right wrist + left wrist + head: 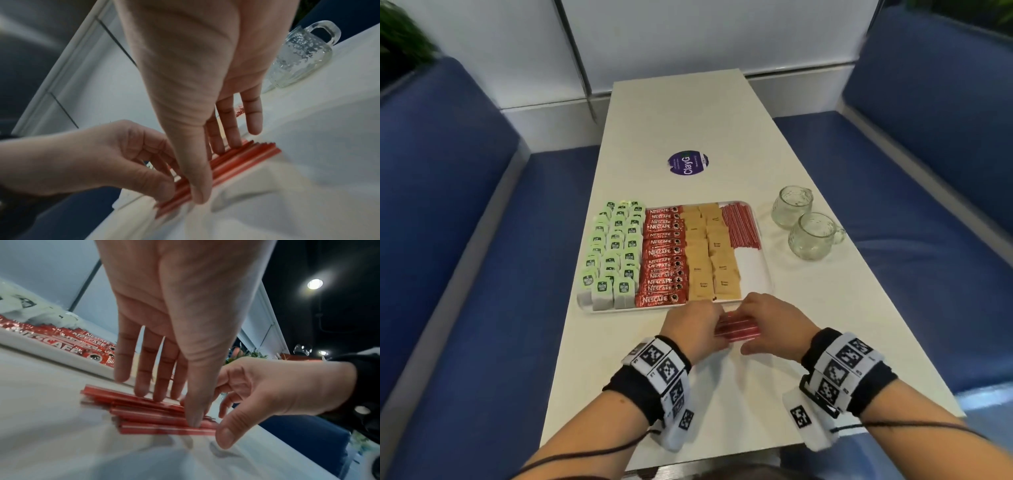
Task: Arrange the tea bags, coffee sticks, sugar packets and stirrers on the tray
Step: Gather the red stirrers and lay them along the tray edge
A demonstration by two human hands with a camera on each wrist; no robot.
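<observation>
A loose bundle of red stirrers (736, 330) lies on the white table just in front of the tray (751, 270). My left hand (695, 329) grips its left part, fingers on the far side and thumb on the near side (170, 408). My right hand (770, 322) pinches the right part the same way (213, 172). On the tray, from left to right, lie green tea bags (613, 253), red coffee sticks (662, 257), brown sugar packets (710, 253) and a row of stirrers (739, 226) at the back right. The tray's front right corner is bare.
Two glass mugs (792, 205) (813, 234) stand on the table to the right of the tray. A round purple sticker (688, 163) lies behind it. Blue benches (465, 240) run along both long sides of the narrow table.
</observation>
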